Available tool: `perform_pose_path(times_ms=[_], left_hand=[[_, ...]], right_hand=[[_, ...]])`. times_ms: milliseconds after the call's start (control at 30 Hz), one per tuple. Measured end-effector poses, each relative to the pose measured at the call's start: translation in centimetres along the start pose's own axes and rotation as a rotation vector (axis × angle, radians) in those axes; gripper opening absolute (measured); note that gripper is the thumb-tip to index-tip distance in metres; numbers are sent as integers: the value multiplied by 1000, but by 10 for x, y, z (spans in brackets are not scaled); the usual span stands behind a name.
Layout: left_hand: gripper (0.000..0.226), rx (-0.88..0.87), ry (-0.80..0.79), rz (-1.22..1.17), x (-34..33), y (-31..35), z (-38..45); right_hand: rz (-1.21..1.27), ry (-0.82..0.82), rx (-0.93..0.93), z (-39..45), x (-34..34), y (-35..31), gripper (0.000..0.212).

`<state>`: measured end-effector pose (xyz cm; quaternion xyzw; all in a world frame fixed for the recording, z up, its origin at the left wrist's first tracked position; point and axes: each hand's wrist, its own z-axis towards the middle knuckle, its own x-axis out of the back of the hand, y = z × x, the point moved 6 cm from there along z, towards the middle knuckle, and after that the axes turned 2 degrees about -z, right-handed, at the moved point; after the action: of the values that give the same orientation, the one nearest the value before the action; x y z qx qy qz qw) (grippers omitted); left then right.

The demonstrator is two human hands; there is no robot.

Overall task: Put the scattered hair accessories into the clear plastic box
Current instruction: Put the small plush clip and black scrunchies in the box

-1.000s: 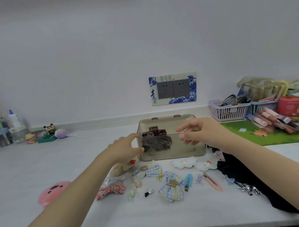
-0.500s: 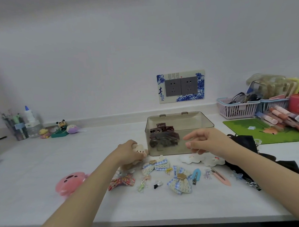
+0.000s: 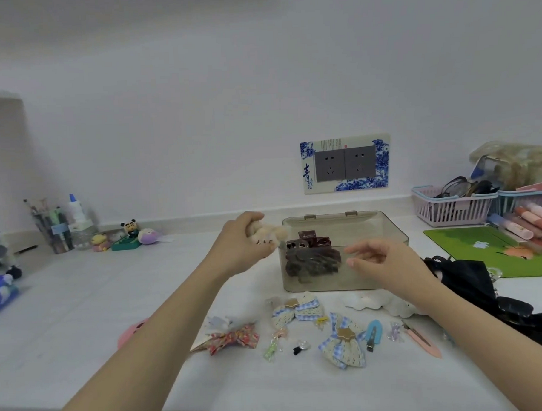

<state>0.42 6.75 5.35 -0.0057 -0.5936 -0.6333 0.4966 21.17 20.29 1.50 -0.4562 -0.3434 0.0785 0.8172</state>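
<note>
The clear plastic box [image 3: 385,228] stands open mid-table with dark brown claw clips [image 3: 312,258] inside. My left hand [image 3: 239,247] grips a cream plush hair accessory [image 3: 269,233] just left of the box's rim, raised off the table. My right hand [image 3: 381,264] hovers in front of the box, fingers loosely curled, holding nothing. In front of the box lie a red bow [image 3: 235,337], two blue-checked bows [image 3: 297,309] [image 3: 344,345], a blue clip [image 3: 373,334], a pink clip [image 3: 423,343], white cloud clips [image 3: 364,302] and small clear clips [image 3: 274,345].
Black cloth [image 3: 472,283] lies at the right, beside a green mat [image 3: 495,251] and pink baskets [image 3: 450,205] of items. Small toys [image 3: 128,236] and a pen cup [image 3: 55,228] stand at the back left. A pink round object [image 3: 131,332] shows behind my left forearm.
My left hand picked the plush accessory up from the table and lifted it to the box's left rim. My right hand stayed in front of the box.
</note>
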Motion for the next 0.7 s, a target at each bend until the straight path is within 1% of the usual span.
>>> perform_pose_path(times_ms=[100, 233, 300, 367, 500, 567, 667, 700], left_hand=[[59, -97, -14, -18, -4, 23, 7], [67, -183, -32, -34, -12, 47, 25], [74, -192, -63, -68, -22, 55, 36], [78, -191, -85, -80, -35, 63, 49], [75, -189, -164, -70, -68, 74, 74], [73, -190, -245, -44, -94, 81, 90], [60, -149, -366, -6, -131, 86, 110], [59, -130, -406, 18, -144, 85, 116]], right_hand=[[-87, 128, 56, 8, 8, -2, 14], [-335, 296, 106, 20, 24, 7, 20], [-434, 350, 75, 25, 30, 13, 22], [-500, 374, 6, 28, 35, 22, 24], [-538, 383, -100, 27, 38, 39, 26], [-509, 399, -92, 27, 40, 44, 26], [-434, 384, -71, 25, 38, 47, 28], [-402, 380, -69, 24, 38, 48, 28]])
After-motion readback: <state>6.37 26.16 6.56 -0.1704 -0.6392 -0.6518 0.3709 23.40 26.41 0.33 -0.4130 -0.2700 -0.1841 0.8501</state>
